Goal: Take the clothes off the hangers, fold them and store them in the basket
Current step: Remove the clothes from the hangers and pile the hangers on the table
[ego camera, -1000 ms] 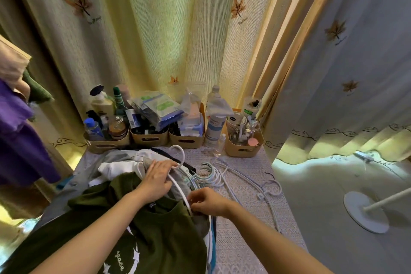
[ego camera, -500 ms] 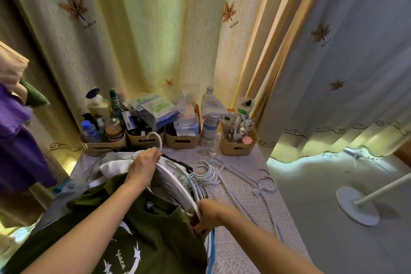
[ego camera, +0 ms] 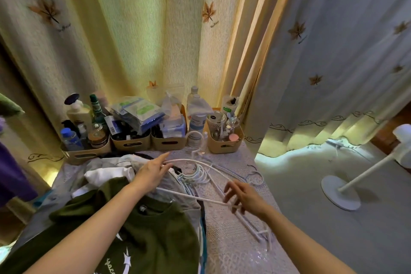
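A dark green T-shirt (ego camera: 155, 229) with white print lies on top of a heap of white and grey clothes (ego camera: 106, 176) on the table's left side. A white hanger (ego camera: 213, 165) is out of the shirt's neck, its hook (ego camera: 195, 138) pointing at the bins. My left hand (ego camera: 153, 173) touches the hanger's upper arm with straight fingers. My right hand (ego camera: 242, 196) hovers with spread fingers over the end of the hanger's lower bar (ego camera: 200, 198). Several empty hangers (ego camera: 200, 178) lie bunched underneath. No storage basket is in sight.
The lace-covered table (ego camera: 233, 251) ends at a row of beige bins (ego camera: 131, 142) full of bottles and packets, backed by curtains (ego camera: 133, 40). A white fan stand (ego camera: 340, 193) stands on the floor to the right. Purple clothing (ego camera: 11, 173) hangs at the left.
The white hanger has come out of the green shirt's neck and swung right over the empty hangers. Both hands, which gripped it, have loosened and straightened their fingers.
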Demonstrator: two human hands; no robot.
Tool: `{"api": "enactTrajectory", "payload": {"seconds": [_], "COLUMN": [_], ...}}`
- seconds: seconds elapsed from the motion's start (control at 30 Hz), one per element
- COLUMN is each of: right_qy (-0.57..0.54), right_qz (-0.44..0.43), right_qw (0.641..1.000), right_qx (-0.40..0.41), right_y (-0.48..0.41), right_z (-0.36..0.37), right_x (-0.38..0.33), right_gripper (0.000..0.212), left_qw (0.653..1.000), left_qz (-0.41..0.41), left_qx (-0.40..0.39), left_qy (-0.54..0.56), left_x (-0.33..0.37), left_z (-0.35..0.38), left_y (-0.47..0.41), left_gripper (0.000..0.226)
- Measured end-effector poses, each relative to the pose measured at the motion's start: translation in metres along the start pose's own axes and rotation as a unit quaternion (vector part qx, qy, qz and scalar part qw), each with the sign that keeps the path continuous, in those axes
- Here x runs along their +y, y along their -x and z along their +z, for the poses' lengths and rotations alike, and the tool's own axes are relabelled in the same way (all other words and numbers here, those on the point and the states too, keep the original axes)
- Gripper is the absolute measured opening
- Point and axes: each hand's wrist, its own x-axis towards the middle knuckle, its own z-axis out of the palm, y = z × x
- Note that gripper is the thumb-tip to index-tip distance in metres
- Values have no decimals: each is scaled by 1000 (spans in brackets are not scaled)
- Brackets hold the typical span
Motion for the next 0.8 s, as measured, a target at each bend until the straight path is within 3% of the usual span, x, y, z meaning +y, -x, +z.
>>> {"api": "enactTrajectory", "payload": {"seconds": [0.1, 0.23, 0.4, 0.6, 0.73, 0.8], "right_qy": [-34, -103, -146, -73, 96, 226], "right_qz": [31, 90, 153, 215, 239, 270], "right_qw": [997, 980, 954, 956, 959, 934], "right_qx": [59, 146, 211, 183, 114, 61], "right_y": [11, 18, 12, 8, -2, -9], "right_z": [-38, -60, -67, -62, -58, -56], "right_x": [38, 84, 117, 130, 132, 127], "right_gripper": [36, 40, 41, 26, 21, 24], "left_qw": [993, 987, 975, 939, 930, 925], "left_qz": [-32, -24, 28, 21, 48, 48], "left_qx": [-44, -73, -25, -141, -114, -118], "left_qy": [-109, -140, -217, -312, -345, -357], "left_x": [-15, -16, -9, -14, -12, -9], "left_z": [12, 24, 31, 29, 26, 25], "left_y": [-2, -1, -1, 0, -4, -5], "left_gripper": [58, 59, 61, 67, 51, 53]}}
